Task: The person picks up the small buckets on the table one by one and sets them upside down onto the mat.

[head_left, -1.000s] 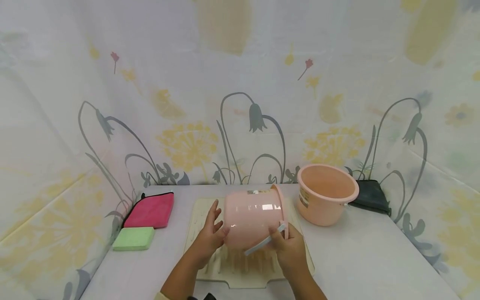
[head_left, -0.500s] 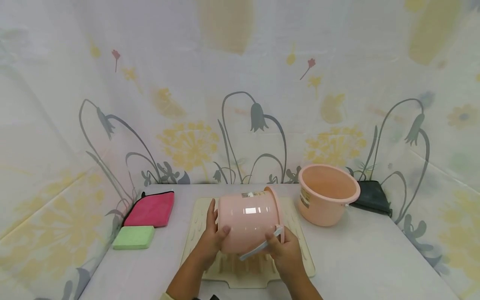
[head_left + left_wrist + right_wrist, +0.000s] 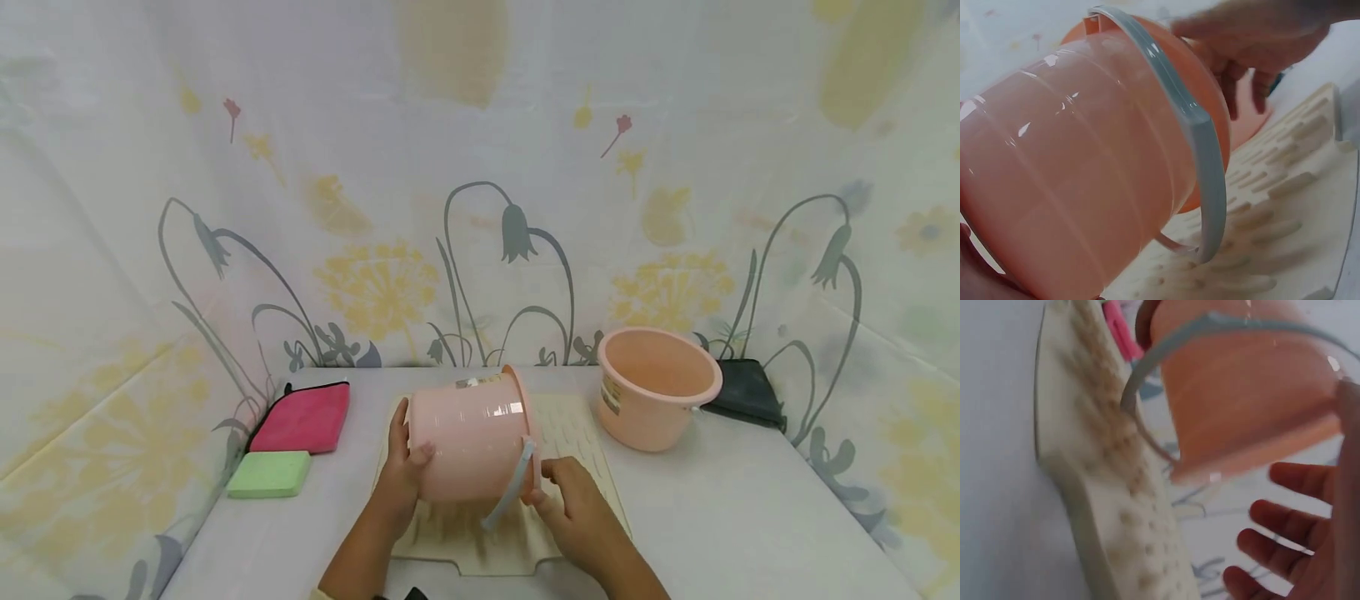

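A pink plastic bucket [image 3: 465,442] lies on its side in the air above a cream ridged draining board [image 3: 498,554], its mouth facing right. My left hand [image 3: 397,487] holds it at the base end, thumb on the near side. The grey handle [image 3: 512,492] hangs down from the rim; the left wrist view also shows this handle [image 3: 1210,175] looped out below the bucket. My right hand [image 3: 581,521] is right at the rim in the head view. In the right wrist view the fingers of my right hand [image 3: 1291,540] are spread, apart from the rim.
Another pink bucket [image 3: 648,417] stands upright at the back right, with a black pouch [image 3: 742,393] behind it. On the left lie a red-pink zip pouch [image 3: 307,421] and a light green sponge [image 3: 268,475]. A flower-printed curtain [image 3: 480,125] encloses the table's back and sides.
The bucket has moved left in my left hand. My right hand, earlier gripping the rim beside the handle, has loosened, and the handle has swung to hang more steeply.
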Demonstrator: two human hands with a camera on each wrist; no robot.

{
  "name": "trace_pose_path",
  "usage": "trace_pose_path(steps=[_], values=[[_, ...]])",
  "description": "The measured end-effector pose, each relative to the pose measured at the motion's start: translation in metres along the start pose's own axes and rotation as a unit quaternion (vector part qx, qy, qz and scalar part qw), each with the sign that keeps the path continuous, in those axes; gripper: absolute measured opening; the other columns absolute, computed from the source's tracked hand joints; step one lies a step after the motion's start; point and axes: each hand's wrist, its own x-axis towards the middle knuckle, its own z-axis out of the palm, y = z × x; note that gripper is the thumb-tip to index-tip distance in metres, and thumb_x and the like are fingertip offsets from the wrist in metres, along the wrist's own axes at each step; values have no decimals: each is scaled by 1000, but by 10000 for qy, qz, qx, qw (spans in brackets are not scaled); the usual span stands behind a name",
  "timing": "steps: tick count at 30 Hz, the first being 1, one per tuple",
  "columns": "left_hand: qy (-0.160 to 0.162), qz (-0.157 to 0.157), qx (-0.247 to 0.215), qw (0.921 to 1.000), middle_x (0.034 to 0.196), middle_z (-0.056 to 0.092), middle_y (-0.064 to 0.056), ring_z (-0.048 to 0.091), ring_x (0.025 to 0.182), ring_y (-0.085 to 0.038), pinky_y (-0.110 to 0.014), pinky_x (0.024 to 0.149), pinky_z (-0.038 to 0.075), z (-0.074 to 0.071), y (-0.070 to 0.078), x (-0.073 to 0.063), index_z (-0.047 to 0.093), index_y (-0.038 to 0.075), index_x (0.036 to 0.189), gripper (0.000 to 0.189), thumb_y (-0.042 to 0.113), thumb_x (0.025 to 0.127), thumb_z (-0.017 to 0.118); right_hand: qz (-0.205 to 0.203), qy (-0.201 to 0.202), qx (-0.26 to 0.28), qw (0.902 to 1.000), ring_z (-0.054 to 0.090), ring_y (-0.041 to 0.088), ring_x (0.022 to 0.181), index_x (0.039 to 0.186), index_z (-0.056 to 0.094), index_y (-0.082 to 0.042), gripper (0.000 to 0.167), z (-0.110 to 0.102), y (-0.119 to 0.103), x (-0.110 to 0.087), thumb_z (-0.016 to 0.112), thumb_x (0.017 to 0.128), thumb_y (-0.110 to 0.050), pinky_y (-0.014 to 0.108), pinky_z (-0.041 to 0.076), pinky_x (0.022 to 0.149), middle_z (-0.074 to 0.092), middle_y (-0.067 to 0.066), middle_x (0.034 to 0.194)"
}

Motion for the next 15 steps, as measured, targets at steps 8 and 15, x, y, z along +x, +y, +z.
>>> trace_pose_path(steps=[8, 15], values=[[154, 11, 27, 9999, 170, 15, -16, 50, 128, -36, -37, 91, 50, -18, 9, -2, -3, 31, 167, 91, 33, 96, 53, 943, -607, -1356, 9844, 49, 38, 133, 138, 62, -18, 55, -30, 32, -19, 63, 100, -58, 65, 44, 106, 56, 8, 144], [271, 76, 625, 9976, 173, 10, -16, 44, 138, -41, -41, 97, 52, -38, 28, -8, -1, 31, 168, 87, 35, 99, 52, 1315, -1145, -1676, 9703, 48, 52, 131, 148, 56, -17, 67, -43, 57, -41, 71, 95, -54, 76, 46, 91, 48, 19, 157]])
